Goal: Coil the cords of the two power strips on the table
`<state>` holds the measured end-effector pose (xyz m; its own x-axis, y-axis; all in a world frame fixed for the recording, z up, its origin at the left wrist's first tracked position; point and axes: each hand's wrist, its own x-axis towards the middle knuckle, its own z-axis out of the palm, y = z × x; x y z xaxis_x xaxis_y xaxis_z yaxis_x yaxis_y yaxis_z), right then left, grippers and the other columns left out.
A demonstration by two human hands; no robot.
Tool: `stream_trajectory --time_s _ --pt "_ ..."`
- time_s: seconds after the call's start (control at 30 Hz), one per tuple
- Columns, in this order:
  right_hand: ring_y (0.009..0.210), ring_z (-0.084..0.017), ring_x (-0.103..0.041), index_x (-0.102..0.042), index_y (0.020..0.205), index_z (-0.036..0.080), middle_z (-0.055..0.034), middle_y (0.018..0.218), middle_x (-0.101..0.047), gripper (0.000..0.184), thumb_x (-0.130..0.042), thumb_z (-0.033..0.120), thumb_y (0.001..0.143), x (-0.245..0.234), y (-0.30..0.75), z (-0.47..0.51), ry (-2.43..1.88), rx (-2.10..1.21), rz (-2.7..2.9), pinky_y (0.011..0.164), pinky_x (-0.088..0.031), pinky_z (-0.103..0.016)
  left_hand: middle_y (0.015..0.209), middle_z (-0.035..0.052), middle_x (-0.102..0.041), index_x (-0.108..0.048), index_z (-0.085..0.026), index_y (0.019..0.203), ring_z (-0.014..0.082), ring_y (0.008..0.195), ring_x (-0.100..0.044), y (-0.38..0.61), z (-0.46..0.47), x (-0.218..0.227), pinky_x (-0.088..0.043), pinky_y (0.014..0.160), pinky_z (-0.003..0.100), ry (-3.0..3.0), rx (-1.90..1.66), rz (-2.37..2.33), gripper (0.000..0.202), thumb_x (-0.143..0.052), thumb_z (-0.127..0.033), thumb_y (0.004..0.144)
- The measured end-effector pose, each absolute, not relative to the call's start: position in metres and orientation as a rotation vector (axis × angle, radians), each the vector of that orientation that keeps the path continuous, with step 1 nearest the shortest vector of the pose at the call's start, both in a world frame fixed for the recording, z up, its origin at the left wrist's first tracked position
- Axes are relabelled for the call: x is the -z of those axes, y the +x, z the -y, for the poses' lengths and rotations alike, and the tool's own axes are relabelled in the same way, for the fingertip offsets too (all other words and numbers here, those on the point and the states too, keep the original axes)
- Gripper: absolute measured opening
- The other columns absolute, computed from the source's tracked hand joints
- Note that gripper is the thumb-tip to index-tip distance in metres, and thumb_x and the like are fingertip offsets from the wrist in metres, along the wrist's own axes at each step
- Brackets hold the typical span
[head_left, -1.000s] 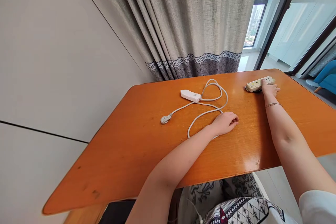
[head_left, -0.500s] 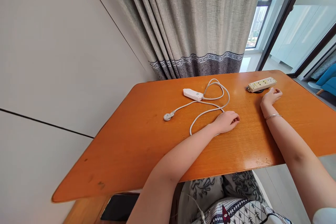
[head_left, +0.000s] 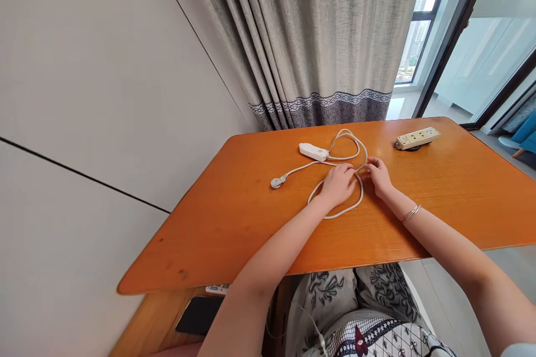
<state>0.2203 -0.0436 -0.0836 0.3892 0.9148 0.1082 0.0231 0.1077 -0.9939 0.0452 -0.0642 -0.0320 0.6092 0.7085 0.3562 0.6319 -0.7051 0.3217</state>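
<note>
Grey curtain [head_left: 326,28] hung beyond table [head_left: 234,223] | window [head_left: 414,42] stood to its right | blue furniture [head_left: 529,135] showed at right edge

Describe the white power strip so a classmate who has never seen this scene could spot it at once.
Find the orange-brown table in front of the grey curtain. Toward its far edge, beyond the left hand, lies the white power strip. Unlike the yellowish power strip farther right, it is white, with a white cord leading from its right end.

1. Before you: round-cornered, orange-brown wooden table [head_left: 234,206].
2. To your left: pale, dark-seamed wall [head_left: 104,67].
3. Beyond the table: grey curtain [head_left: 326,28], patterned band [head_left: 355,99] below.
4. To your right: dark-framed, daylit window [head_left: 419,33]; pale grey floor [head_left: 435,290].
</note>
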Motion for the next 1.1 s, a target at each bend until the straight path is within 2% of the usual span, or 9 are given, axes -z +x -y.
stream_trajectory --time_s 0.1,0.3,0.43,0.57,0.67,0.8,0.93,1.0,1.1 --pt "0.072 -0.015 -0.057 -0.053 0.097 0.022 -0.0012 0.087 -0.060 0.034 -0.062 0.035 0.066 0.079 0.205 0.046 -1.311 -0.928 0.917 0.060 -0.047 -0.027 0.127 0.0144 -0.064 -0.064 -0.018 0.108 0.0307 0.120 -0.059 0.015 0.056 0.035 -0.044 0.107 0.049 2.366 -0.786 -1.361 0.020 -0.061 -0.020 0.089" --pt "0.074 -0.015 -0.056 -0.059 0.096 0.021 -0.0024 0.087 -0.064 0.037 -0.063 0.050 0.073 0.066 0.202 0.056 -1.300 -0.955 0.992 0.061 -0.046 -0.027 0.106 0.0091 -0.072 -0.062 -0.020 0.102 0.0203 0.090 -0.070 -0.017 0.046 0.046 -0.056 0.085 0.035 2.042 -0.797 -1.434 0.013 -0.053 -0.026 0.094" --pt "0.075 -0.016 -0.056 -0.061 0.092 0.021 -0.0031 0.083 -0.067 0.046 -0.059 0.064 0.077 0.060 0.205 0.067 -1.274 -0.916 1.120 0.066 -0.045 -0.030 0.095 0.0048 -0.075 -0.062 -0.021 0.105 0.0175 0.075 -0.067 -0.016 0.048 0.048 -0.055 0.079 0.034 2.031 -0.786 -1.387 0.018 -0.056 -0.030 0.091" --pt "0.072 -0.017 -0.055 -0.062 0.089 0.021 0.0002 0.071 -0.061 0.045 -0.056 0.065 0.081 0.053 0.202 0.076 -1.242 -0.857 1.243 0.072 -0.045 -0.032 0.077 0.0003 -0.073 -0.064 -0.022 0.106 0.0169 0.067 -0.066 -0.011 0.055 0.049 -0.054 0.071 0.031 2.052 -0.727 -1.305 0.020 -0.055 -0.033 0.092" --pt "0.067 -0.017 -0.052 -0.062 0.084 0.022 0.0017 0.065 -0.055 0.041 -0.056 0.063 0.084 0.048 0.198 0.082 -1.215 -0.818 1.322 0.068 -0.042 -0.032 0.078 0.0014 -0.073 -0.065 -0.021 0.102 0.0182 0.073 -0.068 -0.009 0.058 0.048 -0.056 0.075 0.033 2.085 -0.733 -1.277 0.017 -0.055 -0.031 0.092" --pt "0.073 -0.018 -0.055 -0.067 0.083 0.023 -0.0010 0.075 -0.063 0.038 -0.059 0.059 0.085 0.042 0.193 0.093 -1.156 -0.776 1.442 0.071 -0.044 -0.032 0.107 0.0084 -0.073 -0.066 -0.020 0.102 0.0213 0.098 -0.069 -0.011 0.056 0.047 -0.055 0.095 0.039 2.142 -0.845 -1.268 0.017 -0.054 -0.023 0.091" --pt "0.076 -0.019 -0.060 -0.072 0.094 0.024 -0.0040 0.083 -0.070 0.036 -0.054 0.054 0.094 0.038 0.188 0.105 -0.982 -0.660 1.782 0.074 -0.048 -0.034 0.123 0.0107 -0.068 -0.066 -0.020 0.105 0.0251 0.123 -0.060 -0.013 0.048 0.053 -0.043 0.114 0.048 2.140 -0.967 -1.264 0.021 -0.055 -0.015 0.088" --pt "0.072 -0.019 -0.059 -0.071 0.095 0.024 -0.0047 0.080 -0.069 0.036 -0.049 0.051 0.098 0.035 0.185 0.112 -0.860 -0.578 1.955 0.072 -0.048 -0.034 0.128 0.0115 -0.065 -0.064 -0.020 0.111 0.0262 0.129 -0.057 -0.013 0.044 0.059 -0.040 0.117 0.050 2.093 -1.016 -1.273 0.028 -0.058 -0.013 0.085" --pt "0.069 -0.018 -0.060 -0.071 0.098 0.022 -0.0059 0.077 -0.069 0.035 -0.044 0.045 0.102 0.029 0.181 0.122 -0.679 -0.476 2.146 0.069 -0.048 -0.033 0.135 0.0128 -0.061 -0.060 -0.020 0.123 0.0258 0.127 -0.058 -0.012 0.039 0.067 -0.044 0.114 0.049 1.973 -1.072 -1.285 0.039 -0.059 -0.014 0.084"
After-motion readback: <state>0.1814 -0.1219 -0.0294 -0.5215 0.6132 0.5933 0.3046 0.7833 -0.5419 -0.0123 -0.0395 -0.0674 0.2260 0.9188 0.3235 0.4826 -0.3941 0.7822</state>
